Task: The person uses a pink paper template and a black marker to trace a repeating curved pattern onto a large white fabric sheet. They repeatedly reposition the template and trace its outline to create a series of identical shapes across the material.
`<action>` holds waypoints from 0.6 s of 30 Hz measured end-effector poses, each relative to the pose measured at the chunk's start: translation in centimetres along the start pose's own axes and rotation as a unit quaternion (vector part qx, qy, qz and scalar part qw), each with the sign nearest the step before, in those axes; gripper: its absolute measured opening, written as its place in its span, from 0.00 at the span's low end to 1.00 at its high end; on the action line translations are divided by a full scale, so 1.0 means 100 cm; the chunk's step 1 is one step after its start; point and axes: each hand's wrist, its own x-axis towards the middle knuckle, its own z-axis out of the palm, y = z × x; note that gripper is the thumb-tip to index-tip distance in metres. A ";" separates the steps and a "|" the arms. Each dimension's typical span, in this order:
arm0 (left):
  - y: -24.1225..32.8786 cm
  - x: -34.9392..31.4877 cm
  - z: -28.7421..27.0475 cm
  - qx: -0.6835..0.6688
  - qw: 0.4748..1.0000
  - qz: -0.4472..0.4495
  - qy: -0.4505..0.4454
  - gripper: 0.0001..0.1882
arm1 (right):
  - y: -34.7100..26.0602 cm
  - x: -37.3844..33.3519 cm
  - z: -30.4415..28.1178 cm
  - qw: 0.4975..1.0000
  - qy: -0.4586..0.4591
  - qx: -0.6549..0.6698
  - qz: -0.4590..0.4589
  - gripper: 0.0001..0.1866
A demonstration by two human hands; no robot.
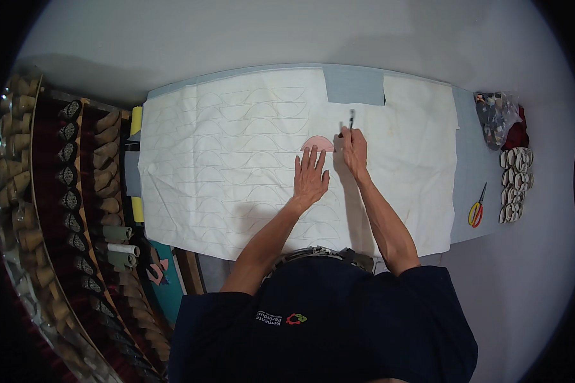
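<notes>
A large white sheet of material (402,191) covers most of the table, its left part marked with rows of thin drawn half-round outlines. On it lies a small pink half-round template (318,141). My left hand (310,176) is open, with its outstretched fingertips pressing on the template's straight lower edge. Just right of the template, my right hand (354,150) is closed around a dark pen (351,119). The pen points up and away, slightly blurred, and its lower part is hidden by the fingers.
A grey-blue piece (355,86) lies at the sheet's far edge. Scissors with yellow and red handles (476,213) rest at the right, near stacked pale shoe-like pieces (514,185) and a filled plastic bag (497,118). Shelves of shoe lasts (24,210) stand left.
</notes>
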 end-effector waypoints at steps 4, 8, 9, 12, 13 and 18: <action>0.009 0.022 -0.022 -0.028 0.999 -0.015 -0.043 0.44 | -0.038 -0.001 0.002 0.996 -0.039 0.074 -0.004 0.29; 0.017 0.034 -0.021 0.017 0.995 -0.036 -0.096 0.47 | -0.042 -0.005 0.010 0.980 -0.166 0.107 -0.036 0.26; 0.022 0.034 -0.021 0.031 0.993 -0.046 -0.099 0.46 | -0.044 -0.007 0.012 0.974 -0.194 0.100 -0.059 0.26; 0.029 0.032 -0.024 0.033 0.992 -0.068 -0.099 0.45 | -0.038 -0.007 0.022 0.973 -0.217 0.010 -0.079 0.24; 0.030 0.031 -0.025 0.026 0.992 -0.073 -0.097 0.44 | -0.039 -0.007 0.023 0.971 -0.221 -0.023 -0.086 0.24; 0.026 0.032 -0.022 0.023 0.995 -0.052 -0.087 0.43 | -0.046 -0.004 0.023 0.963 -0.230 -0.065 -0.126 0.25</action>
